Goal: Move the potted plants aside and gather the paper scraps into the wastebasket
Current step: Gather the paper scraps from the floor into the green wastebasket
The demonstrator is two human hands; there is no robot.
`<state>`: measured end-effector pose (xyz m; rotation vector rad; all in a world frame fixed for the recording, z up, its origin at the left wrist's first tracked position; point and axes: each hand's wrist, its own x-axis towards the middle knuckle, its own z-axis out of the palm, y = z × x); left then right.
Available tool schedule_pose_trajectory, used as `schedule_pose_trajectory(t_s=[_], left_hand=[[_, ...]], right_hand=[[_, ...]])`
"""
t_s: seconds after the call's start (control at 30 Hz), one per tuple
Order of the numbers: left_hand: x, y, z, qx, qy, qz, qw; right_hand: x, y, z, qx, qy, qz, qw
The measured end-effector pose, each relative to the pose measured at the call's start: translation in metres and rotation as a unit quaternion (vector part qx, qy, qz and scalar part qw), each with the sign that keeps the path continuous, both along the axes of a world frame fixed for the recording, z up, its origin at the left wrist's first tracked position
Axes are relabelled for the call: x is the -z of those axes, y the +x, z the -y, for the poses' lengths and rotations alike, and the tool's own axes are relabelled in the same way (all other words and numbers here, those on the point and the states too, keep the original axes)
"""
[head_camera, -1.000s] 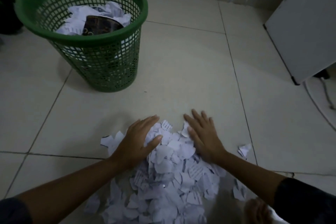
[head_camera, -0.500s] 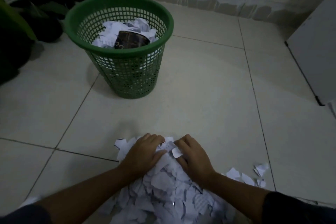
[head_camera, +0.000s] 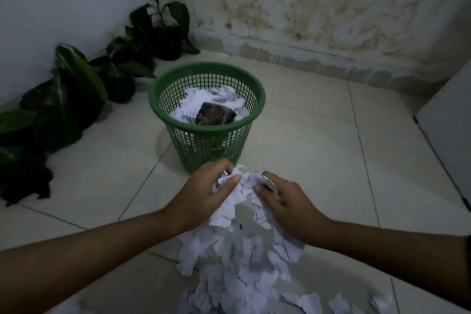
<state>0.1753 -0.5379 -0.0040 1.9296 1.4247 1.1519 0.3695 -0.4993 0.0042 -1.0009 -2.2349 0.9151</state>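
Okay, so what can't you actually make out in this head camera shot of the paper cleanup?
- Wastebasket: how deep the scraps go; the paper on top and a dark printed item cover it.
- Dark printed item: what it is; too dim.
- Potted plants: the pots; leaves and shadow hide them.
- Paper scraps: the pile runs off the bottom edge and is blurred.
- Left hand and right hand: how much paper they hold; the fingers cover it.
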Motion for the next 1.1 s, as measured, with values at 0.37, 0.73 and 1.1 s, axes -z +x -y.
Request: schedule_pose_trajectory(t_s=[0.37,0.73,1.1], left_hand=[[-0.09,-0.035,-0.051,-0.126,0.064,0.063,0.988],[-0.081,-0.076,-0.129,-0.296,-0.033,0.041,0.954],[-0.061,-0.081,-0.115,-0.309,0.015,-0.077,0.948]], right_hand=[[-0.103,-0.049,-0.073,0.092,0.065,-0.084,0.99],[-0.103,-0.113,-0.148,0.235,0.0,-0.2,0.951],[-0.076,-0.134,-0.176,0.134,0.032,0.015,0.99]])
